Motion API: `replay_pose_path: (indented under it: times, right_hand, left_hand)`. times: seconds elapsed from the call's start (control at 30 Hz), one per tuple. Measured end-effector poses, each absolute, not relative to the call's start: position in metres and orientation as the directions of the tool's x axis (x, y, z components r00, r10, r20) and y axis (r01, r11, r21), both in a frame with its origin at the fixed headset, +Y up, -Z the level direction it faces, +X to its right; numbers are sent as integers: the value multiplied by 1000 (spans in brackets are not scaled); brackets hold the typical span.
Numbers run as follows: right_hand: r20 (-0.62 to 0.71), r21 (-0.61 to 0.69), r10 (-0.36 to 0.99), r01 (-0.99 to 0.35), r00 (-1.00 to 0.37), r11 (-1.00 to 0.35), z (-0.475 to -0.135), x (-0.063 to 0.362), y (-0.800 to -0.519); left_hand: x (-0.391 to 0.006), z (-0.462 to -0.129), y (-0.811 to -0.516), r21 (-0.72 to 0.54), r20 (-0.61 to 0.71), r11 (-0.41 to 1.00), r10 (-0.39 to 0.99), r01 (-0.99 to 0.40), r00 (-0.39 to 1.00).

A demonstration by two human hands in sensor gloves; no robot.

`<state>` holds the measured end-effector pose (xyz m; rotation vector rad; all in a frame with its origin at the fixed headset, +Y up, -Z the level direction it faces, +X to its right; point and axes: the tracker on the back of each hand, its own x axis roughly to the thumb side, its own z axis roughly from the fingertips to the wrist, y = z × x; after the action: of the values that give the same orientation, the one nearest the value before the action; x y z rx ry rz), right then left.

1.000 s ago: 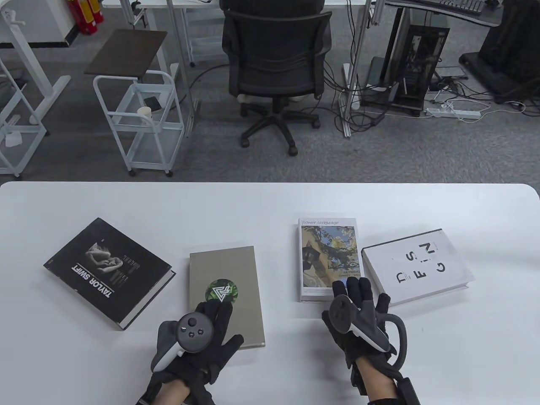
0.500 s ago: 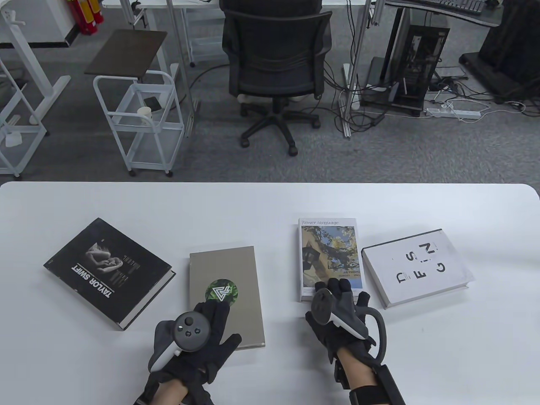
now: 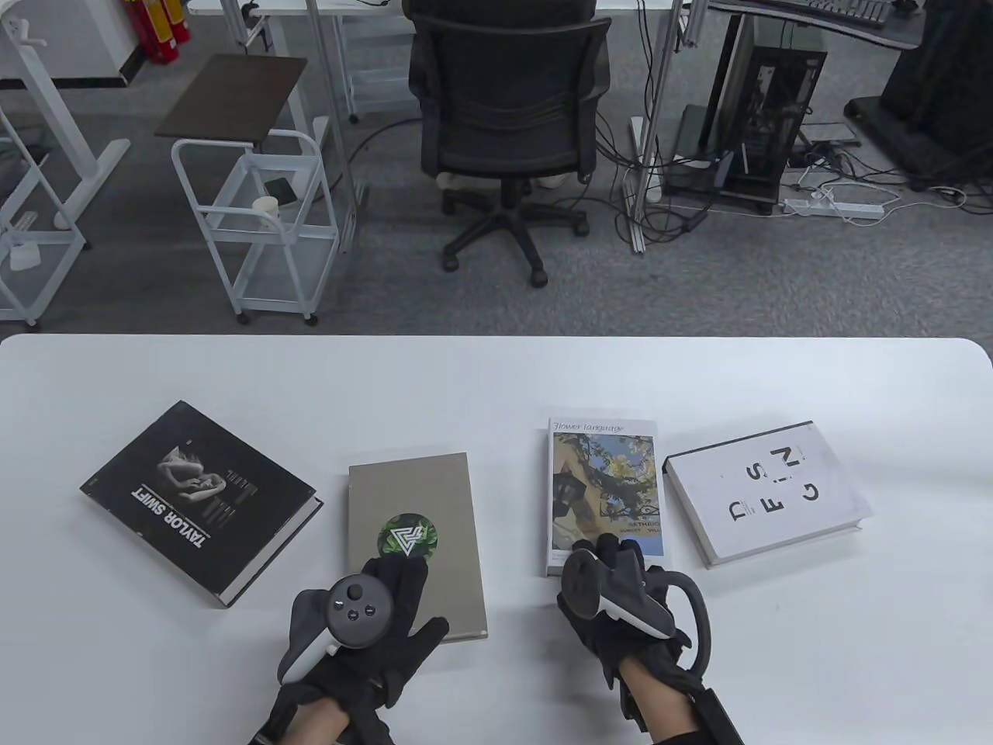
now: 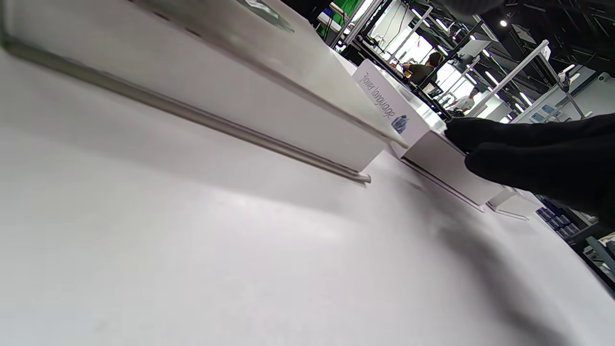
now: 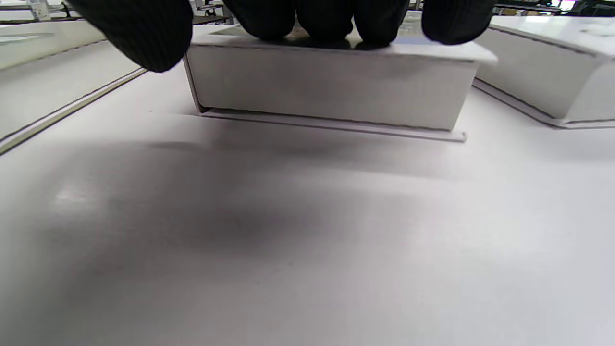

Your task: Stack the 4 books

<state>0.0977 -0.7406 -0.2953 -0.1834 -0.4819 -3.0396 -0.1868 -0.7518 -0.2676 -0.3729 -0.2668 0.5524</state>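
An office or laboratory workspace is indicated. Beyond the white worktop (image 3: 496,372), grey carpet is laid, on which a black swivel office chair (image 3: 508,116) is placed. A desktop computer tower (image 3: 764,116) and a power strip (image 3: 834,207) with loose cables are seen at far right. A white wheeled trolley (image 3: 256,225) and red fire extinguishers (image 3: 157,27) are located at far left.

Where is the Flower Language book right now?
In the table view the Flower Language book lies right of centre, between the grey book and the white book. The right hand rests its fingers on its near end.
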Motion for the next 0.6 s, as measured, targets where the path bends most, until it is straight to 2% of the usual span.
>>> replay_pose_path:
  times: [0.6]
  right_hand:
    - [248,294,-4,79,-969,-953,-256,86,-717]
  left_hand:
    - [-182,-265,-753,-421,166,788,553,-449,816]
